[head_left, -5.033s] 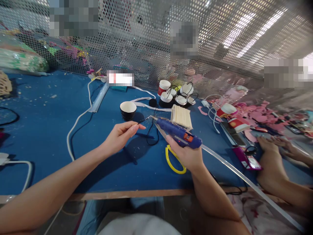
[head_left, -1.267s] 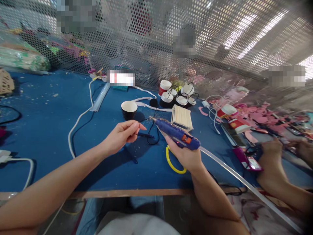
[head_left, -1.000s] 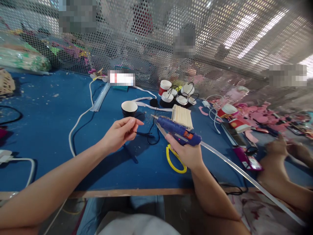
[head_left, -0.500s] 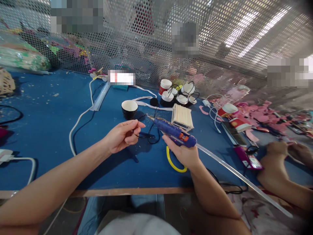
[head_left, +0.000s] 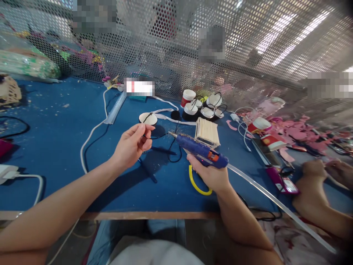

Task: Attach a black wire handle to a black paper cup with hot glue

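Pinched by the left hand [head_left: 132, 145] is a black cord [head_left: 148, 117]; gripped by the right hand [head_left: 211, 176] is a glue gun [head_left: 197, 147]. Just past the left grip a cup [head_left: 152, 119] is seen, no join discernible; past the right, clustered cups [head_left: 191, 109] appear already looped with cord.

The left forearm [head_left: 79, 191] enters from 8 o'clock and slants toward 2, its wrist nearly straight. The left hand [head_left: 135, 142] is raised, thumb and forefinger pinched together, the other fingers curled loosely. The right forearm [head_left: 244, 222] comes from 5 o'clock, aimed at 11. The right hand [head_left: 211, 175] is closed in a grip, one digit toward 10, other fingers largely hidden.
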Available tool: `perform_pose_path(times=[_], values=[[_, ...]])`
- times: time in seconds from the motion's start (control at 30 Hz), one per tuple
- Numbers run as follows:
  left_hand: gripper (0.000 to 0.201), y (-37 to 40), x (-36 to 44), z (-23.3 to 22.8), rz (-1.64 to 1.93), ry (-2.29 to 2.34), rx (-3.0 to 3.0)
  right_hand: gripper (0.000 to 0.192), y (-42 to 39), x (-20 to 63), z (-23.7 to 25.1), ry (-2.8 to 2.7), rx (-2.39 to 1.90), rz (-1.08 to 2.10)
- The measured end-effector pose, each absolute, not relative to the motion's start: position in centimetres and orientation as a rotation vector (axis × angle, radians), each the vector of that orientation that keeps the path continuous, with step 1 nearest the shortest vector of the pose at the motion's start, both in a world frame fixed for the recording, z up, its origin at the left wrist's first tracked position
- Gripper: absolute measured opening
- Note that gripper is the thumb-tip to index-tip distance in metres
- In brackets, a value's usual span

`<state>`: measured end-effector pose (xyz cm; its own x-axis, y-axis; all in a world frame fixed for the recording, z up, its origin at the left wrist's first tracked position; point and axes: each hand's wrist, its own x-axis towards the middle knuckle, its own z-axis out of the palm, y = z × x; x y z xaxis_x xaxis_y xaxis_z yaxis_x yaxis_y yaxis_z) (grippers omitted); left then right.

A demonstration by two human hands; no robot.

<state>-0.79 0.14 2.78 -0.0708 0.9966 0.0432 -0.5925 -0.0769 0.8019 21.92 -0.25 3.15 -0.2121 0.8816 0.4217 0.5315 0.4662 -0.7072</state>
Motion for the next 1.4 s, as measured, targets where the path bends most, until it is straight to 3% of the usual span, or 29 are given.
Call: perform_pose_path(times=[1.1,1.4], values=[[0.021,0.15,-0.57,2.97,1.401,0.591,0.427,0.019,0.13,21.84,2.59,-1.987,-1.133,0.274],[0.018,0.07,-0.51,3.02,1.39,0.592,0.425,0.013,-0.01,21.97,2.81,-1.888,-1.145,0.426]])
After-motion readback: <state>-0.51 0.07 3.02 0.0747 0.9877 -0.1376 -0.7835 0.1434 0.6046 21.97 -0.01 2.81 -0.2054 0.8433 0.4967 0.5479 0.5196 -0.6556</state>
